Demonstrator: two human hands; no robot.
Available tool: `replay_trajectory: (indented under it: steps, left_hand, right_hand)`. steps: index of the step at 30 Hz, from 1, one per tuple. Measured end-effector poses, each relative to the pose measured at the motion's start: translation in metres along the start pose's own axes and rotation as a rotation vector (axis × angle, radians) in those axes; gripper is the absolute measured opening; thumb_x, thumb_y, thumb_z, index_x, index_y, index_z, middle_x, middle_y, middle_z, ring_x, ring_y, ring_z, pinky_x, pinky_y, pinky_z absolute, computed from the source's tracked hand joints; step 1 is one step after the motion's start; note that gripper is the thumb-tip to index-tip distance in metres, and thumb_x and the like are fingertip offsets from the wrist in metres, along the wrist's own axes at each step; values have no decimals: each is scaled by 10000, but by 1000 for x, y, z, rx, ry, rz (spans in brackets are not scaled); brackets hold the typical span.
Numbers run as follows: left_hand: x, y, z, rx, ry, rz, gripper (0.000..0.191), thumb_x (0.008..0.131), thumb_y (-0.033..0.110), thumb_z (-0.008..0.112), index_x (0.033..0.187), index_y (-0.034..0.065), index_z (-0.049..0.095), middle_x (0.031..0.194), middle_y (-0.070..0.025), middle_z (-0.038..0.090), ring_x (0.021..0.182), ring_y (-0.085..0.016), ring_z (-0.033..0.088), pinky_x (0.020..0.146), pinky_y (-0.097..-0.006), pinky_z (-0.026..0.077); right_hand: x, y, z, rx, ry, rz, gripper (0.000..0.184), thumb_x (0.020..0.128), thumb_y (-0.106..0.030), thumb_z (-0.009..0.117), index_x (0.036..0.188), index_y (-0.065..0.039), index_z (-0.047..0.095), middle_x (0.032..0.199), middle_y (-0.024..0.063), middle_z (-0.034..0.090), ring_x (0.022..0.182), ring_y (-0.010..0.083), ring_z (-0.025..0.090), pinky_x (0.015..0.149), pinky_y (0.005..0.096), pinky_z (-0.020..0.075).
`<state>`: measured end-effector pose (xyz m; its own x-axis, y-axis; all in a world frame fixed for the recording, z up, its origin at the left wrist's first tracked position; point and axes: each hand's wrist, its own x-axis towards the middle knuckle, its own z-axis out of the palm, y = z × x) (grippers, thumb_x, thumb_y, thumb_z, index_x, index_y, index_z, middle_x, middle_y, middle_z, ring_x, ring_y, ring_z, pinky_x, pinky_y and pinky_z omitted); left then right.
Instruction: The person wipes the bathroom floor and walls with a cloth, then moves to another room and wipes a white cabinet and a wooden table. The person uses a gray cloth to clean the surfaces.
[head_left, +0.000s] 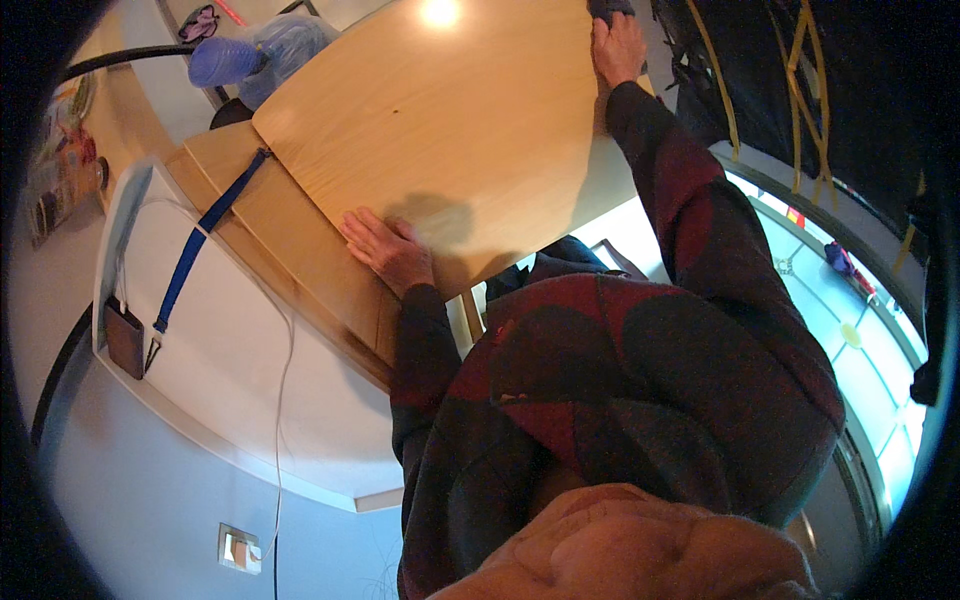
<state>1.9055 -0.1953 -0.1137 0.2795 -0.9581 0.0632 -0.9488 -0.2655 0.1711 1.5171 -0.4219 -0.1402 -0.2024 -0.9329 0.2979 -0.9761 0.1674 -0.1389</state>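
A light wooden tabletop (480, 97) spreads before me, with a bright light reflected at its far side. My left hand (386, 247) lies palm down near its left edge, fingers extended, holding nothing visible. At the far right edge, my right hand (621, 49) has its fingers over a dark cloth (610, 7), which is cut off by the top of the view. Beside the tabletop's left edge runs a lower wooden board (300, 247). A blue strap (195, 240) with a metal clip crosses that board and hangs over a white surface (225, 300).
A dark rectangular case (124, 337) sits by the strap's clip. A white cable (282, 390) drops to a wall socket (240, 549). Behind the tabletop are a bluish plastic bottle (221, 61) and clear plastic. Dark fabric with yellow straps (799, 90) hangs at right, above a bright patterned panel (847, 330).
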Motion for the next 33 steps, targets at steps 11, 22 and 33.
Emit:
replay_trajectory:
  steps: [11, 22, 33]
  left_hand:
    - [0, -2, 9, -27, -7, -92, 558, 889, 352, 368, 1347, 32, 374, 1429, -187, 302, 1347, -332, 229, 1070, -491, 177]
    - [0, -9, 18, 66, 3, -76, 554, 871, 309, 433, 1349, 37, 371, 1445, -167, 281, 1353, -311, 224, 1075, -468, 187]
    - [-1, -2, 9, -12, 23, 10, 496, 896, 238, 404, 1328, -1, 369, 1433, -182, 291, 1338, -336, 242, 1070, -491, 190]
  right_hand:
    - [-119, 42, -52, -110, -109, 305, 369, 853, -368, 474, 1019, -43, 532, 983, 164, 540, 931, 356, 528, 748, 490, 428]
    - [-130, 45, -61, -83, -30, 287, 336, 839, -332, 491, 897, -3, 530, 862, 215, 545, 837, 387, 540, 724, 491, 417]
    - [-133, 41, -60, -115, -62, 321, 307, 853, -344, 479, 930, -48, 499, 882, 157, 531, 851, 351, 531, 700, 475, 417]
